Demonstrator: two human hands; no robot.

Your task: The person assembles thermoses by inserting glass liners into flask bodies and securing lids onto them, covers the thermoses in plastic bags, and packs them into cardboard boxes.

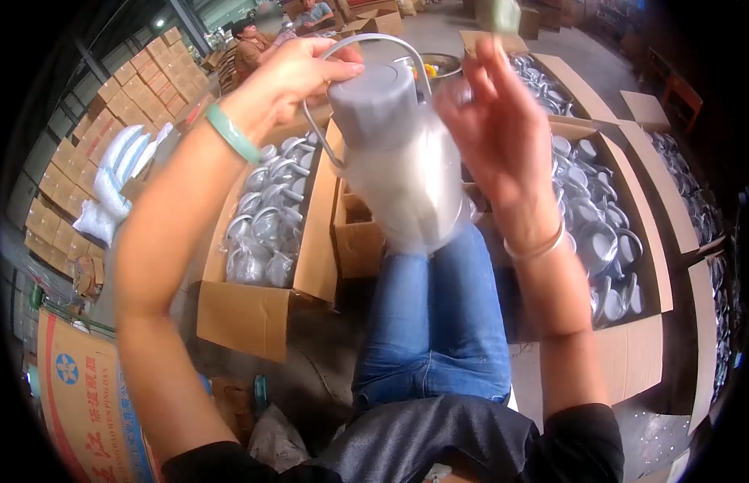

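A pale metallic container [410, 181] with a grey lid [373, 101] hangs tilted above my knees, its lower part blurred. My left hand [306, 72] pinches the container's curved handle [308, 121] near the lid, with a green bangle on that wrist. My right hand [499, 121] is raised beside the container on its right, blurred by motion. Just above its fingertips is a small pale green object [498, 14], also blurred; whether the fingers touch it cannot be made out.
Open cartons of grey parts stand at the left [310, 274] and right [648, 314] of my legs. A round bowl [443, 66] lies beyond. Stacked boxes [141, 88] and white sacks [109, 189] are at far left. Two people [252, 48] sit at the back.
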